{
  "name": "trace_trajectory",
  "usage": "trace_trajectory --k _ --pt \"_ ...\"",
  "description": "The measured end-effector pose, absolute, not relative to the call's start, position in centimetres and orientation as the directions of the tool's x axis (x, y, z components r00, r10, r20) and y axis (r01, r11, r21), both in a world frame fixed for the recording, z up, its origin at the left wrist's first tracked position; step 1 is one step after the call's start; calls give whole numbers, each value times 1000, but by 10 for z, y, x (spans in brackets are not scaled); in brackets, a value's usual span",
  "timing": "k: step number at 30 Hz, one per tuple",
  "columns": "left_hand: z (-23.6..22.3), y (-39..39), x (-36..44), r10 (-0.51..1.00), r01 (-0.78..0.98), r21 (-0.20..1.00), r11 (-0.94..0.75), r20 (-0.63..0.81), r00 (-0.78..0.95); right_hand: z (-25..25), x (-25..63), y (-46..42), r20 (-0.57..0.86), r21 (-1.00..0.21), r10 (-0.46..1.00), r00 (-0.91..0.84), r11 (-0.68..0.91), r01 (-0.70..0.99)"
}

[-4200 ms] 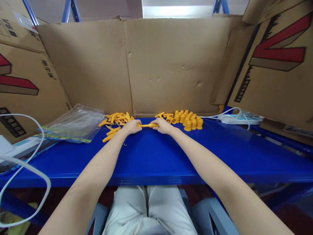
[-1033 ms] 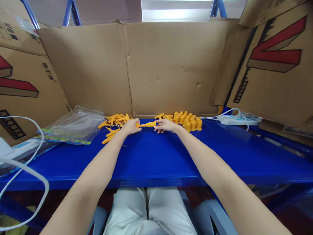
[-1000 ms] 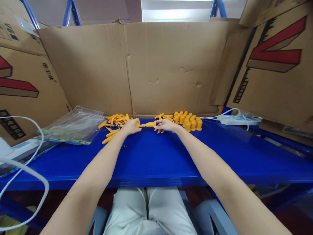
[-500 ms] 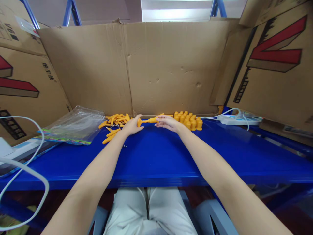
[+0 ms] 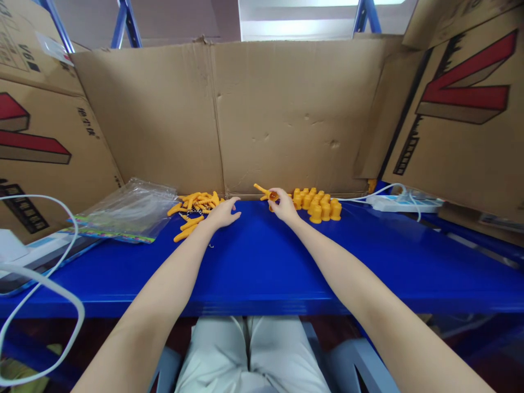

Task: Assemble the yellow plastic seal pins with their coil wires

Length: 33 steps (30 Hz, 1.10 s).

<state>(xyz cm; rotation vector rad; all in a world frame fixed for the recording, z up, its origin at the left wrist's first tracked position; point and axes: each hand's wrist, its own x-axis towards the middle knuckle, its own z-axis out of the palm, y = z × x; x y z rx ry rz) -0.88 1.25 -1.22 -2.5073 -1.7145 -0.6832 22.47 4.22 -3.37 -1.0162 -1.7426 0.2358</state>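
My right hand (image 5: 282, 204) pinches an orange plastic piece (image 5: 266, 192) with a long thin stem, lifted a little above the blue table (image 5: 266, 262) near the back. My left hand (image 5: 223, 213) rests on the table with its fingers spread and nothing in it. Just left of that hand lies a pile of orange stick-shaped parts (image 5: 194, 204). Right of my right hand stands a cluster of orange cup-shaped parts (image 5: 319, 202).
Cardboard walls (image 5: 286, 114) close in the back and both sides. A clear plastic bag (image 5: 126, 210) lies at the left. A white power strip with cable (image 5: 403, 202) sits at the far right. A white cord (image 5: 49, 284) loops at the left edge.
Both hands held the orange piece level between them. My left hand has let go and opened. My right hand has taken the piece rightward and tilted it up.
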Motion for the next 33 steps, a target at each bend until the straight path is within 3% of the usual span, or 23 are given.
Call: trace_trajectory --k 4,9,17,33 --pt "-12 13 -8 877 888 222 -403 372 305 -35 216 39 683 -394 684 -255 640 660" --pt "-12 14 -7 870 883 213 -418 372 322 -27 210 37 537 -237 775 -334 518 822" --pt "-11 13 -7 877 886 210 -413 355 325 -17 198 26 313 -23 852 -420 449 893" --pt "-12 14 -7 871 890 186 -416 363 331 -22 191 23 374 290 793 -481 392 873"
